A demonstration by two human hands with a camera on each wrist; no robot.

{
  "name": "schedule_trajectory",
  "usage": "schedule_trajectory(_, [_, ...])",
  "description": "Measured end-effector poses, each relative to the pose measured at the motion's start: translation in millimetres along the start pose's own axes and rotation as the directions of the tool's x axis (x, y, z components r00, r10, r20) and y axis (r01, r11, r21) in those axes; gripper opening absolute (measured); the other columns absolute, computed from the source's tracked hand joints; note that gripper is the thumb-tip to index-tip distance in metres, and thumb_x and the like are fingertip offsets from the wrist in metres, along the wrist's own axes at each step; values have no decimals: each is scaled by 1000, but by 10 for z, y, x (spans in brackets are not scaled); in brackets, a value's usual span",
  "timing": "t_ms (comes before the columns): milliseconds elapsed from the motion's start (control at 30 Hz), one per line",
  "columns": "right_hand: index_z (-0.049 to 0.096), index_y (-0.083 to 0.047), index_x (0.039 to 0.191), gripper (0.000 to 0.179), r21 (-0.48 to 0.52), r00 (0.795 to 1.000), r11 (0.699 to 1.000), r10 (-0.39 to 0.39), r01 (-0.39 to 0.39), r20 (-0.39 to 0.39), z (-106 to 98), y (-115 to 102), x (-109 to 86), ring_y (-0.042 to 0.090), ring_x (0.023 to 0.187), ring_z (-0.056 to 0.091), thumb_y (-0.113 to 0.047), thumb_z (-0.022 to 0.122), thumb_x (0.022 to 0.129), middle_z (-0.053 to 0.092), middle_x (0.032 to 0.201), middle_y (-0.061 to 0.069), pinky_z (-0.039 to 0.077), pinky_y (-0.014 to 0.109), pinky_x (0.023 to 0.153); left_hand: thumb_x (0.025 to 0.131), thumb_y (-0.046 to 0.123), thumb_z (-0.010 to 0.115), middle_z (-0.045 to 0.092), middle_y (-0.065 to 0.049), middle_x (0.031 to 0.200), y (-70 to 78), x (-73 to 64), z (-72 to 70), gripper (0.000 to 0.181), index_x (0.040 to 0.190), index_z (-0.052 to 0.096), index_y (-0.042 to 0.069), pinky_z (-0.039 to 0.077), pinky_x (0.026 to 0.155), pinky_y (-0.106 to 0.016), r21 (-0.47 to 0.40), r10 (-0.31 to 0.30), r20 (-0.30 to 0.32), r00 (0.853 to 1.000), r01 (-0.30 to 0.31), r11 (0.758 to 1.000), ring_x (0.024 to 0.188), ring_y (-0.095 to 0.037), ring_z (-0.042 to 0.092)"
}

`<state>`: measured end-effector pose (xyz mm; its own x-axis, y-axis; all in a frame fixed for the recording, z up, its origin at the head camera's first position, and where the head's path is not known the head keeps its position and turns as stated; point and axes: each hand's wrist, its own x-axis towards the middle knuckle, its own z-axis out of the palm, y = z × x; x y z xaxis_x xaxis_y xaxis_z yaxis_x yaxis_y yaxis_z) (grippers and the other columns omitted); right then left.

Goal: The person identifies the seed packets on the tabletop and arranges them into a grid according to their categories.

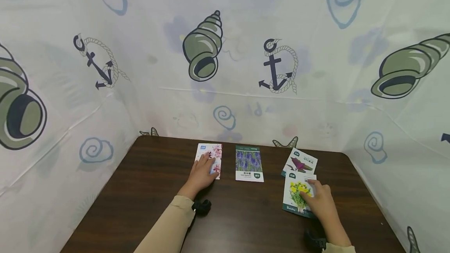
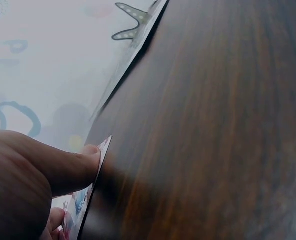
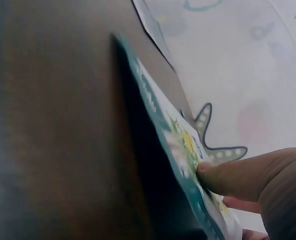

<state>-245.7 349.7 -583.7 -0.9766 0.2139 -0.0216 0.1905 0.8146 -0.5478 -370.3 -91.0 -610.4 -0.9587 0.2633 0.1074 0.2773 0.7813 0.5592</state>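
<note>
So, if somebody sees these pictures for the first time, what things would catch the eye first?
Probably the bright seed packets on the dark wooden table: the left hand rests on a pink-flower packet, and the right hand holds a yellow-flower packet that overlaps a purple-leaf packet. A lavender packet lies alone between them, and big shells and anchors cover the white sheet behind.
</note>
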Motion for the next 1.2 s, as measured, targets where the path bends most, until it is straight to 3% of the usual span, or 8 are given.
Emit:
schedule_trajectory(233, [50, -6, 145, 74, -46, 1000, 999, -17, 17, 11, 89, -41, -189, 33, 96, 54, -49, 74, 89, 47, 123, 27, 48, 50, 79, 95, 33, 69, 27, -21, 166, 69, -76, -77, 63, 150, 49, 8, 14, 124, -64, 21, 26, -23, 999, -26, 999, 156, -42, 19])
schedule_trajectory(433, [53, -9, 143, 72, -69, 999, 997, -35, 37, 34, 117, -77, -366, 26, 89, 52, -47, 77, 87, 49, 115, 22, 47, 42, 74, 94, 31, 69, 26, -21, 167, 24, -53, -20, 65, 150, 48, 7, 10, 125, -64, -6, 23, -22, 999, -23, 1000, 156, -43, 16])
schedule_trajectory(633, [55, -12, 142, 66, -64, 995, 994, -83, 87, 63, 160, -170, -443, 22, 78, 41, -44, 77, 88, 44, 102, 16, 36, 34, 64, 94, 37, 69, 22, -15, 169, -53, 5, 32, 67, 152, 47, 12, 7, 127, -61, -4, 9, -28, 1000, -9, 1000, 159, -37, 13])
schedule_trajectory(833, [62, -18, 133, 55, -119, 986, 979, -165, 166, 19, 278, -281, -490, 28, 86, 37, -39, 80, 86, 39, 102, 16, 31, 37, 67, 94, 35, 69, 21, -16, 169, -65, -22, -8, 68, 153, 46, 11, 7, 127, -61, 7, -10, -2, 1000, 10, 1000, 158, -38, 12])
schedule_trajectory(1000, [70, -24, 117, 34, -173, 948, 937, -314, 303, -42, 364, -386, -503, 36, 105, 49, -29, 82, 85, 47, 118, 17, 43, 47, 77, 93, 32, 71, 24, -19, 168, -26, -63, -52, 66, 151, 47, 8, 10, 126, -62, 9, -13, -19, 1000, 13, 1000, 157, -41, 16])
schedule_trajectory(1133, [70, -27, 114, 34, -136, 905, 898, -424, 419, -8, 402, -406, -543, 22, 108, 58, -20, 84, 84, 55, 119, 2, 52, 41, 80, 94, 33, 69, 23, -18, 168, 2, -53, -36, 66, 152, 47, 9, 9, 126, -62, -4, -3, -13, 1000, 3, 1000, 158, -40, 14])
schedule_trajectory(1200, [69, -29, 117, 36, -107, 892, 886, -451, 451, 25, 430, -404, -568, 14, 108, 59, -23, 84, 84, 54, 119, -6, 54, 36, 81, 95, 33, 69, 23, -18, 168, 15, -45, -31, 66, 152, 47, 9, 9, 126, -62, -2, 7, -10, 1000, -7, 1000, 157, -40, 14])
